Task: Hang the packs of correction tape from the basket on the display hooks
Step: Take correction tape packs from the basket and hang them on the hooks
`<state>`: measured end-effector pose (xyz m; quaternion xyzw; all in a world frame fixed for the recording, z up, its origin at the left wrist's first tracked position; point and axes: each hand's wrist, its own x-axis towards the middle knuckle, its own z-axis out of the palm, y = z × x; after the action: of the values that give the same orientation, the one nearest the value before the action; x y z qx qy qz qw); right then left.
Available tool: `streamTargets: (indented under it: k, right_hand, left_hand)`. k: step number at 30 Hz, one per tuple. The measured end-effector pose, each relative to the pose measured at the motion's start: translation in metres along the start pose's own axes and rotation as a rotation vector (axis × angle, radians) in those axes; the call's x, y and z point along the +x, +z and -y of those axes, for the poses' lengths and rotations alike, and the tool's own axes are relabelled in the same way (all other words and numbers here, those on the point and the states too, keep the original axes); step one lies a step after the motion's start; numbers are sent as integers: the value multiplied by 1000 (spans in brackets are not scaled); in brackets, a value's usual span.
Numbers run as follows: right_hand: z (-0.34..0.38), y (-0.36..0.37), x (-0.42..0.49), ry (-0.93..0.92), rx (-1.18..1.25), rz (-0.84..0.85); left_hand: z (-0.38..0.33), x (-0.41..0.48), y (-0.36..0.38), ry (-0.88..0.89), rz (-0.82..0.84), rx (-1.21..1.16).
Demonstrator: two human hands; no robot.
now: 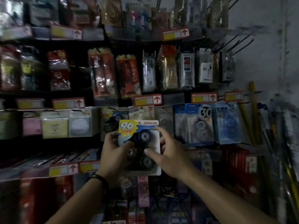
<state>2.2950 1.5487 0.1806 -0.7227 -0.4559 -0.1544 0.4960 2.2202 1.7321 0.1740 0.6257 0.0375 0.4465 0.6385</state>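
Note:
A pack of correction tape [139,126], a white card with a yellow "96" burst and black tape rollers under a blister, is held upright in front of the display. My left hand [113,152] grips its left edge with the thumb over the blister. My right hand [169,152] holds the right edge, index finger up along the card and thumb across the front. Behind the pack hangs another "96" pack [111,117] of the same kind on a hook. The basket is not visible.
Blue correction tape packs [194,123] hang to the right, with more blue packs [226,122] beside them. Red price tags [148,99] line the shelf rails. Bare black hooks [239,44] stick out at upper right. Yellow rods [252,113] lean by the wall.

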Motion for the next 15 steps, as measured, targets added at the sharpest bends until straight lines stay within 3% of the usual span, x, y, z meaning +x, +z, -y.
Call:
streamTargets:
  k: [8, 15]
  right_hand:
    - [25, 83, 36, -45, 114, -66]
    - [49, 105, 67, -138, 173, -105]
  left_hand:
    - [-9, 28, -75, 119, -117, 118]
    - [-21, 53, -107, 206, -114, 179]
